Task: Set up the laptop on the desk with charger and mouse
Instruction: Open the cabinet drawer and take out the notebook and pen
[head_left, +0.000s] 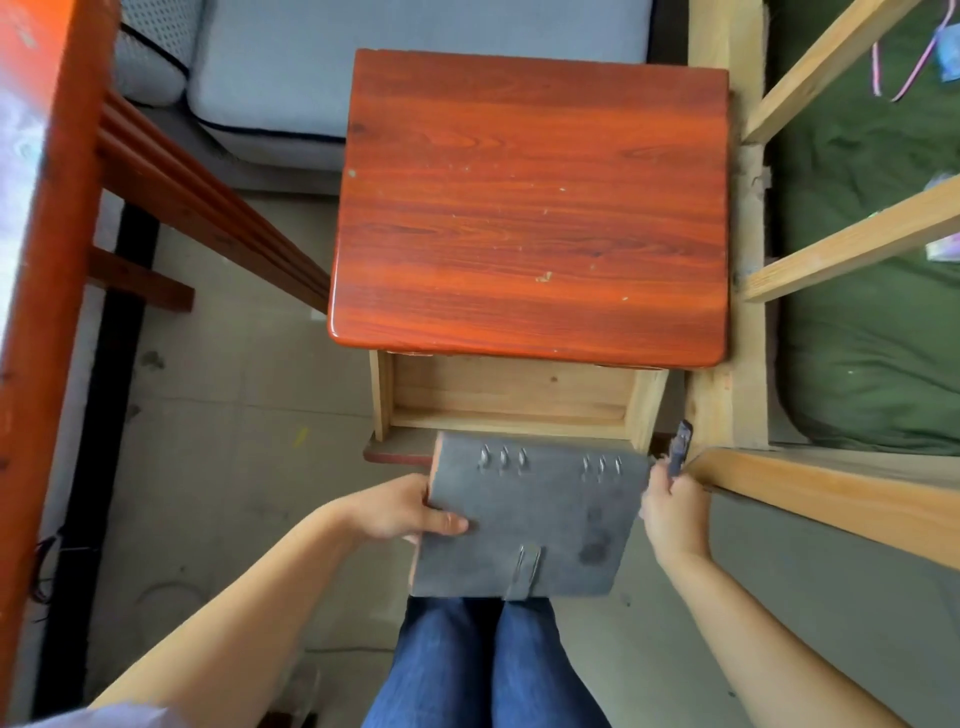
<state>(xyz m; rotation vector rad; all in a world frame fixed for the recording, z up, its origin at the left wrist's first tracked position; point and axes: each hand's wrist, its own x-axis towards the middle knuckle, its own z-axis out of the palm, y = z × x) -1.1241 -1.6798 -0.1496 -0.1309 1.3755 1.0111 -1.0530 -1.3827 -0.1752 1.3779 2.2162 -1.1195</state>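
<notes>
A grey felt laptop sleeve (535, 514) is held flat above my knees, just in front of the desk. My left hand (400, 506) grips its left edge with the thumb on top. My right hand (672, 506) holds its right edge, and a dark narrow piece (680, 447) sticks up above that hand. The red-brown wooden desk (530, 208) has a bare top. Its pale wooden drawer (509, 395) is pulled open toward me, and the part I can see holds nothing. No laptop, charger or mouse is visible.
A pale wooden bed frame (831, 499) with green bedding (872, 338) stands close on the right. A red-brown bed frame (171, 171) runs along the left, and a grey-blue mattress (291, 73) lies behind the desk. My legs in blue jeans (483, 670) are below the sleeve.
</notes>
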